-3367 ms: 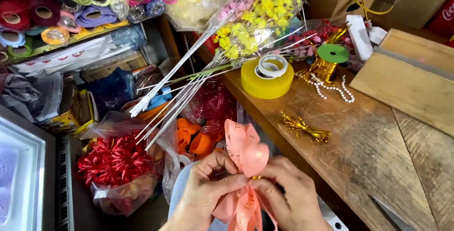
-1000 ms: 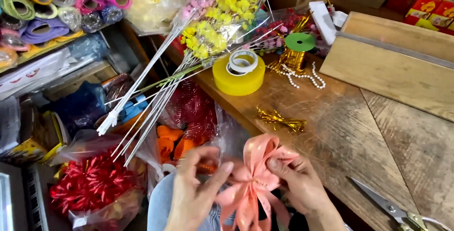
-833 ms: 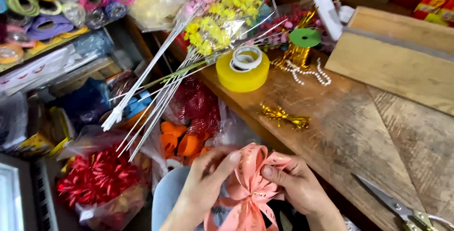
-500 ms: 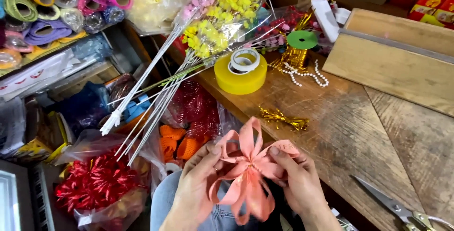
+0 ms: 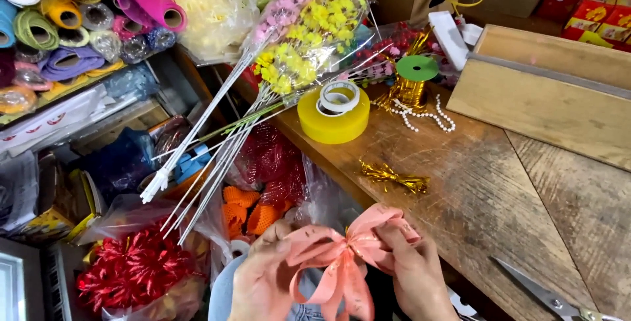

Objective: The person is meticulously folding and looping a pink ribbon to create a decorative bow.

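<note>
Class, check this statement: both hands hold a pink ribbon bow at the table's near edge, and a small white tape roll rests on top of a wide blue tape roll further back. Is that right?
Not quite. The wide tape roll under the small white tape roll is yellow, not blue, as the head view shows. The rest stands: left hand and right hand hold the pink ribbon bow at the table edge.

Both hands are sitting low in the head view, close together, backs turned up toward the camera. The left hand (image 5: 263, 280) is curling its fingers inward, with the thumb and forefinger pinching near the middle between the hands. The right hand (image 5: 415, 275) is mirroring it, its fingers bent and its fingertips (image 5: 384, 234) pressing inward toward the left. Both wrists are running off the bottom edge, angling slightly toward one another.
</note>
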